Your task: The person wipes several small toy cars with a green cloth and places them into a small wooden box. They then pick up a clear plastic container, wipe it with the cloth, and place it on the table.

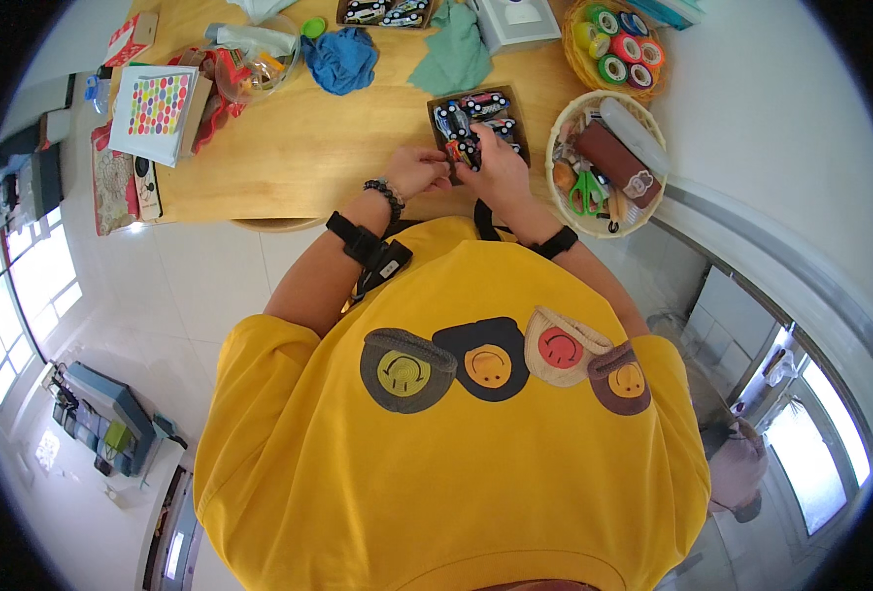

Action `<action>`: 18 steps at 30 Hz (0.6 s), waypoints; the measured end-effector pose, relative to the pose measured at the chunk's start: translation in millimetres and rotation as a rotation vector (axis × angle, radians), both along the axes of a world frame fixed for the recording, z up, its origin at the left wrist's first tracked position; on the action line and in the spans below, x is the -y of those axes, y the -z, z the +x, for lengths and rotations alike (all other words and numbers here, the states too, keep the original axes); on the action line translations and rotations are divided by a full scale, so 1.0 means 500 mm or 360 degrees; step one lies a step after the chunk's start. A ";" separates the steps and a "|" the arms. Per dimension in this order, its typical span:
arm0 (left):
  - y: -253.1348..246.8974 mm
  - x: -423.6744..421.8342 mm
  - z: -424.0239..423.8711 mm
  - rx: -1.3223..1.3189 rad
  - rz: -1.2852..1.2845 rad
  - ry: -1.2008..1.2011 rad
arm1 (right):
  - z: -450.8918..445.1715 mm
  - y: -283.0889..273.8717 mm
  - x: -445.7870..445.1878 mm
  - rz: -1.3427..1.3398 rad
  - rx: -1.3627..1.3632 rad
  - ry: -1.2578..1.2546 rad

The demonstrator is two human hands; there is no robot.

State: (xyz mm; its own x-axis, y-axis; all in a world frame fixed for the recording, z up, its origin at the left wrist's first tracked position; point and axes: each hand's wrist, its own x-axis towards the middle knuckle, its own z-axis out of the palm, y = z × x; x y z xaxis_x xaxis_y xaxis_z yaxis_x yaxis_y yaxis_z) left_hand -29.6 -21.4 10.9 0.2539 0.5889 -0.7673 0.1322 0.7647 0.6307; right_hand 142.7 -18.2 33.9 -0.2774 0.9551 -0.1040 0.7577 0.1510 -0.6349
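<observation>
An open cardboard box [524, 125] of toy cars stands near the table edge before me. My right hand [501, 171] reaches into it from the right, thumb and forefinger on either side of a red-orange toy car [460, 153]. Beyond that lie a blue-grey toy car [450, 120] and a dark one with pink trim [485, 103]. Some cars are partly covered by my right hand. At the box's near left corner is my left hand [416, 171], fingers curled together. Whether it grips the box or something small cannot be seen.
To the right, a woven basket [552, 173] holds green scissors [588, 193] and a brown case [614, 159]. Tape rolls fill another basket [571, 55]. A green cloth [455, 52], a blue cloth [340, 59] and another box of toy cars [385, 24] lie beyond; a dot-sticker sheet [157, 103] is left.
</observation>
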 end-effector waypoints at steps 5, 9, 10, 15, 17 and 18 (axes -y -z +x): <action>0.020 0.007 -0.002 0.0011 0.0074 -0.0020 | -0.007 -0.002 0.001 -0.0115 0.0135 -0.0047; 0.015 0.007 0.000 0.0051 0.0023 -0.0049 | -0.012 0.005 0.006 -0.0097 0.0096 -0.0006; 0.011 0.007 0.001 0.0053 0.0017 -0.0055 | -0.010 0.012 0.007 -0.0041 0.0065 0.0013; 0.000 0.007 -0.005 0.0141 0.0122 -0.0043 | 0.001 0.010 -0.002 -0.0274 -0.0435 0.0261; -0.006 0.009 -0.003 0.0271 0.0142 -0.0110 | 0.016 0.025 -0.001 -0.0473 -0.0803 0.0388; -0.018 0.007 -0.003 0.0284 0.0103 -0.0083 | 0.016 0.038 -0.011 -0.0578 -0.1076 0.0364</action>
